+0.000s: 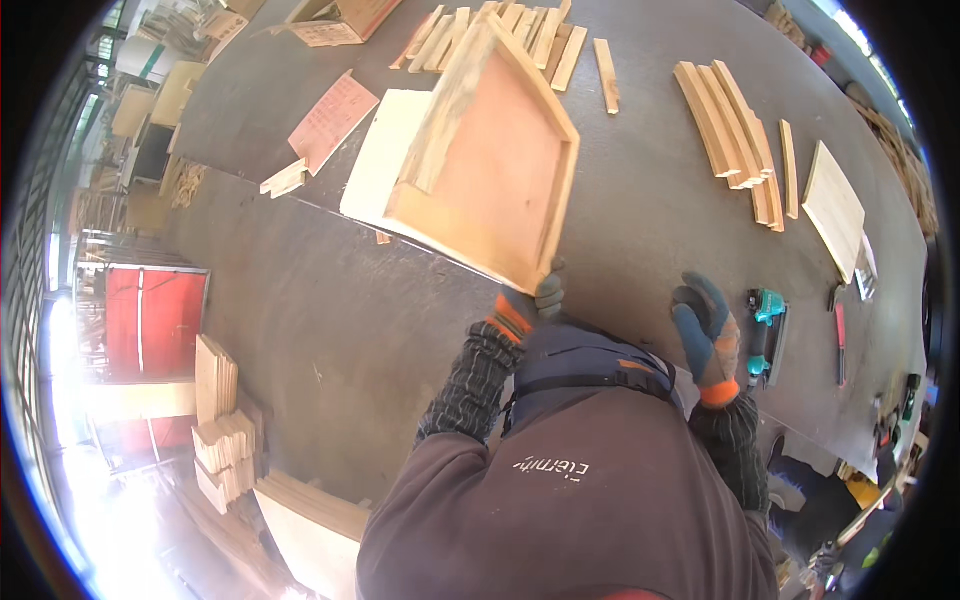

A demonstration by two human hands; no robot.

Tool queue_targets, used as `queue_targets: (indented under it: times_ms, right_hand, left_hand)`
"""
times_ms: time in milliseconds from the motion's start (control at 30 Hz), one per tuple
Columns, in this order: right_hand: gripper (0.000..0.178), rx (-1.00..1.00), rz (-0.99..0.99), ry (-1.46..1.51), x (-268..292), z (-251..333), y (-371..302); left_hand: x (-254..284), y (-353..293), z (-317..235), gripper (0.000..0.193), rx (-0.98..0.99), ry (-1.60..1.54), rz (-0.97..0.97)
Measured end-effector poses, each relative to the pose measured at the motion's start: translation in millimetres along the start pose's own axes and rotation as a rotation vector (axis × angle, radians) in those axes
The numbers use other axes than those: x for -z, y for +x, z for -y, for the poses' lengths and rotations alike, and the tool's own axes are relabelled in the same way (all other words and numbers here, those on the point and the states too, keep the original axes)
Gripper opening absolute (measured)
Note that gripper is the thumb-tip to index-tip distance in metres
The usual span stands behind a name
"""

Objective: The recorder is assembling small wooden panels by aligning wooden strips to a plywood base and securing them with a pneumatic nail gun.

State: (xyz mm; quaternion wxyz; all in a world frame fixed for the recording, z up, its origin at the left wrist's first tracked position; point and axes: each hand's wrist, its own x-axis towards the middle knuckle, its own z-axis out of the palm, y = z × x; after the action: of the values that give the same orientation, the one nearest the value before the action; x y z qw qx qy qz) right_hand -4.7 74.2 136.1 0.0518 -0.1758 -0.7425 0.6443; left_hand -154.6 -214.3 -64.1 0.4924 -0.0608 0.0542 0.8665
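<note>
A shallow wooden tray [490, 170], a raised strip frame around a pinkish plywood panel, is tilted up in front of me. My left hand [540, 296], in a grey and orange glove, grips its near corner; its thumb is partly hidden. Beside the tray's left side a pale panel [382, 150] shows, partly covered. In a blue, grey and orange glove, my right hand [710, 335] is raised apart from the tray, fingers spread and holding nothing. Closest to it is a teal nail gun [764, 330] lying on the table.
Wooden strips [725, 120] lie at the right, with more strips [545, 40] at the back. A plywood panel [833, 210] and red-handled hammer [840, 345] are far right. Pink board [333, 120] lies left. Boards [225, 450] are stacked lower left; another person [830, 515] is lower right.
</note>
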Motion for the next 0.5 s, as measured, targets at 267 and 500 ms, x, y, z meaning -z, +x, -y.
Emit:
queue_targets:
  times_ms: [267, 500]
  right_hand:
    - [0.043, -0.113, -0.148, 0.024, 36.1, -60.0, -11.2]
    - [0.040, -0.239, -0.196, 0.051, 46.5, -121.2, -29.7]
  left_hand:
    - [7.1, -87.6, -111.6, 0.055, -0.761, 0.385, -0.418]
    - [-41.9, -137.8, -167.0, 0.055, -1.195, 0.749, -0.969]
